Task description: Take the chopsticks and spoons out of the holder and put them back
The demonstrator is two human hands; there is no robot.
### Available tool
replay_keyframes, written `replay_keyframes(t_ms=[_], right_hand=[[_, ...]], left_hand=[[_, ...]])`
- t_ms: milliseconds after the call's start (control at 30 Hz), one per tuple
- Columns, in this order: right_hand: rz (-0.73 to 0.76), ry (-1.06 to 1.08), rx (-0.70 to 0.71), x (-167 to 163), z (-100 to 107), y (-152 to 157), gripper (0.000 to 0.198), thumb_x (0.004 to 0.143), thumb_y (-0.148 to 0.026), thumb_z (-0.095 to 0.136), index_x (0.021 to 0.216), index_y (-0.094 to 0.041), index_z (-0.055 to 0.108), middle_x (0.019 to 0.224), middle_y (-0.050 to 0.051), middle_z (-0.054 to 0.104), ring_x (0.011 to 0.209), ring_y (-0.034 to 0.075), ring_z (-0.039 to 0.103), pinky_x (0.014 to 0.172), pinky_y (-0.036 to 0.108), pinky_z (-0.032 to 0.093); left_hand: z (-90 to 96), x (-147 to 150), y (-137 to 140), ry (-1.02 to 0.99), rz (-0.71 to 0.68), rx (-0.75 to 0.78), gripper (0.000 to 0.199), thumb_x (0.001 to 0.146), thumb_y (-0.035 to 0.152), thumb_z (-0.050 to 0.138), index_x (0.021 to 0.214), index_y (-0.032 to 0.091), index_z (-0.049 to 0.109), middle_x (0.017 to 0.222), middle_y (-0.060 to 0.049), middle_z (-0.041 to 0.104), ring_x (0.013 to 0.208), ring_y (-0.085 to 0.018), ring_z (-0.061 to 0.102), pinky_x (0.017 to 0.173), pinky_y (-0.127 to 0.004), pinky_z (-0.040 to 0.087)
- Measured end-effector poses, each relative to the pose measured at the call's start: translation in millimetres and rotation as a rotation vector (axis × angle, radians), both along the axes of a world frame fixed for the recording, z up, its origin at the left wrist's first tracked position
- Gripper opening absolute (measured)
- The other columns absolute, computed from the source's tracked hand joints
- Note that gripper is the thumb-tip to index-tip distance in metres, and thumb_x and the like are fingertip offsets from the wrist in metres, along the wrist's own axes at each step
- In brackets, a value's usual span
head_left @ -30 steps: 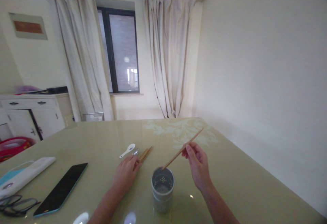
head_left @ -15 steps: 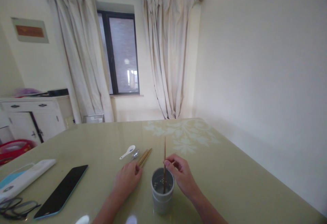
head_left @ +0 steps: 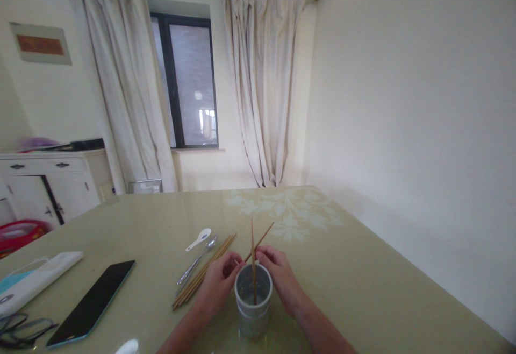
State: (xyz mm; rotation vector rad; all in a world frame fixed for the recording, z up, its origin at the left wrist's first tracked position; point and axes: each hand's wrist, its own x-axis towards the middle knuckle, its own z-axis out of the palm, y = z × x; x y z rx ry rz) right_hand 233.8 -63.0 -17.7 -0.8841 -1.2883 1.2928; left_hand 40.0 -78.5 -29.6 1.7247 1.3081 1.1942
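A grey cylindrical holder (head_left: 253, 319) with small holes in its base stands on the table in front of me. One wooden chopstick (head_left: 252, 241) leans upright inside it. Just behind the rim, my left hand (head_left: 220, 277) pinches the lower end of a second chopstick (head_left: 266, 233), which slants up to the right. The fingers of my right hand (head_left: 279, 272) are closed around the middle of that same chopstick, partly hidden by the holder. Left of my left hand lies a bundle of several chopsticks (head_left: 189, 294), beside a metal spoon (head_left: 195, 265) and a white ceramic spoon (head_left: 199, 240).
To the left on the glossy table (head_left: 342, 289) lie a black phone or tablet (head_left: 92, 303), a long white device (head_left: 42, 281) and glasses (head_left: 24, 330). A white cabinet (head_left: 72, 187) and a red basket (head_left: 22, 235) stand beyond. A wall (head_left: 423, 155) borders the right side.
My right hand has let go of the chopstick now standing in the holder. My left hand has come from the bundle to the holder's rim with another chopstick, which both hands now hold.
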Motion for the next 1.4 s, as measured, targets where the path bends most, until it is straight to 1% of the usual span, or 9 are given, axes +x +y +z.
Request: replay_keyframes(t_ms=[200, 367, 500, 633, 733, 833, 1000, 1267, 1400], right_hand=[[-0.006, 0.06, 0.042, -6.9, 9.1, -2.5, 0.044, 0.08, -0.062, 0.083, 0.088, -0.02, 0.077, 0.086, 0.006, 0.079, 0.082, 0.026, 0.073, 0.076, 0.036, 0.056], [-0.329, 0.112, 0.171, 22.6, 26.9, 6.6, 0.043, 0.087, -0.064, 0.077, 0.087, -0.022, 0.072, 0.087, 0.009, 0.079, 0.077, 0.024, 0.071, 0.067, 0.033, 0.052], [-0.587, 0.273, 0.27, 61.0, 44.3, 10.9, 0.042, 0.084, -0.061, 0.08, 0.09, -0.021, 0.068, 0.08, 0.005, 0.073, 0.074, 0.021, 0.065, 0.069, 0.032, 0.05], [-0.403, 0.173, 0.304, 58.4, 49.5, 2.1, 0.037, 0.087, -0.056, 0.08, 0.086, -0.02, 0.073, 0.074, 0.005, 0.073, 0.066, 0.018, 0.062, 0.065, 0.031, 0.05], [-0.19, 0.036, 0.286, 37.8, 44.2, -5.7, 0.037, 0.086, -0.057, 0.081, 0.085, -0.02, 0.075, 0.073, 0.004, 0.073, 0.067, 0.019, 0.065, 0.064, 0.031, 0.051], [-0.083, -0.075, 0.275, 23.2, 36.8, -10.3, 0.039, 0.091, -0.058, 0.076, 0.083, -0.02, 0.076, 0.077, 0.005, 0.074, 0.071, 0.02, 0.068, 0.068, 0.031, 0.052], [-0.071, -0.284, 0.289, 21.2, 30.0, -12.6, 0.044, 0.099, -0.059, 0.064, 0.087, -0.02, 0.082, 0.084, 0.007, 0.079, 0.076, 0.022, 0.069, 0.072, 0.032, 0.052], [-0.032, -0.278, 0.282, 19.9, 20.0, -7.8, 0.036, 0.095, -0.054, 0.071, 0.094, -0.02, 0.083, 0.087, 0.007, 0.08, 0.078, 0.021, 0.068, 0.072, 0.032, 0.049], [-0.058, -0.255, 0.292, 20.3, 24.0, -9.3, 0.033, 0.09, -0.052, 0.078, 0.085, -0.02, 0.08, 0.08, 0.004, 0.075, 0.072, 0.019, 0.063, 0.068, 0.03, 0.048]], left_hand=[[7.4, -0.4, -2.7, 0.039, -0.006, 0.003, 0.045, 0.094, 0.062, 0.062, 0.09, 0.018, 0.072, 0.08, -0.004, 0.073, 0.074, -0.02, 0.066, 0.066, -0.028, 0.049], [9.5, -17.5, 5.5, 0.096, 0.105, 0.042, 0.052, 0.099, 0.065, 0.046, 0.091, 0.02, 0.072, 0.084, -0.005, 0.075, 0.078, -0.021, 0.068, 0.069, -0.03, 0.052], [1.2, -44.2, 14.2, 0.432, 0.365, 0.073, 0.035, 0.1, 0.049, 0.049, 0.091, 0.022, 0.07, 0.09, -0.005, 0.075, 0.086, -0.022, 0.069, 0.079, -0.032, 0.052], [-8.5, -58.8, 16.1, 0.748, 0.407, 0.013, 0.017, 0.098, 0.029, 0.053, 0.092, 0.023, 0.068, 0.104, -0.007, 0.075, 0.103, -0.024, 0.07, 0.094, -0.033, 0.05], [-11.4, -60.1, 16.1, 0.806, 0.383, -0.048, 0.018, 0.099, 0.028, 0.052, 0.093, 0.022, 0.067, 0.104, -0.008, 0.075, 0.103, -0.025, 0.07, 0.093, -0.034, 0.05], [-10.5, -59.6, 16.1, 0.829, 0.377, -0.062, 0.018, 0.099, 0.027, 0.051, 0.092, 0.021, 0.067, 0.103, -0.009, 0.075, 0.104, -0.026, 0.07, 0.094, -0.037, 0.05], [-6.1, -58.0, 13.7, 0.838, 0.346, -0.103, 0.015, 0.097, 0.025, 0.051, 0.093, 0.022, 0.065, 0.099, -0.008, 0.076, 0.102, -0.026, 0.072, 0.09, -0.035, 0.05], [-3.9, -51.9, 10.1, 0.864, 0.333, -0.138, 0.011, 0.096, 0.024, 0.054, 0.092, 0.022, 0.064, 0.1, -0.009, 0.076, 0.101, -0.026, 0.072, 0.088, -0.035, 0.049], [-1.6, -49.9, 8.8, 0.867, 0.325, -0.144, 0.012, 0.097, 0.023, 0.054, 0.094, 0.021, 0.065, 0.102, -0.01, 0.076, 0.102, -0.027, 0.071, 0.091, -0.036, 0.049]])
